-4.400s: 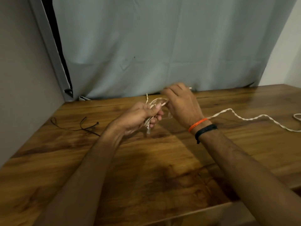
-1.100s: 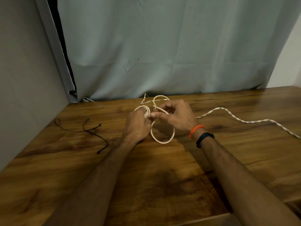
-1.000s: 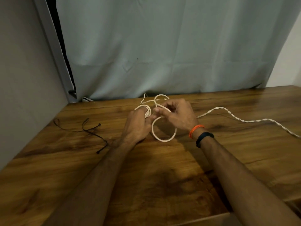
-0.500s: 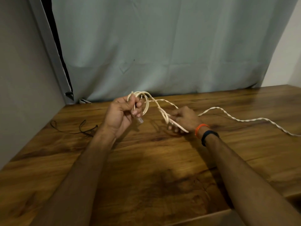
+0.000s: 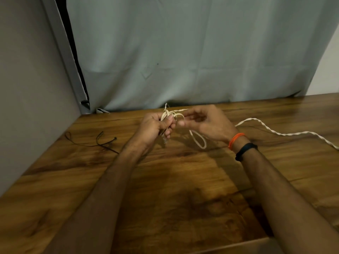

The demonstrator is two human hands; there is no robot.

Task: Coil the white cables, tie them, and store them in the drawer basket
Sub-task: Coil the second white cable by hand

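Brown grained wooden table [image 5: 183, 189] beneath; thin white twisted cable [image 5: 275, 133] trailing right from right hand [image 5: 207, 123], fingers loosely curled guiding it, toward small coil clenched in left hand [image 5: 156, 125], just beside

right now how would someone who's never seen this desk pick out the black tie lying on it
Start at the wooden table and go to its far left corner by the grey wall. The black tie lies flat there, left of the left hand. It is thin and dark, unlike the white cable.
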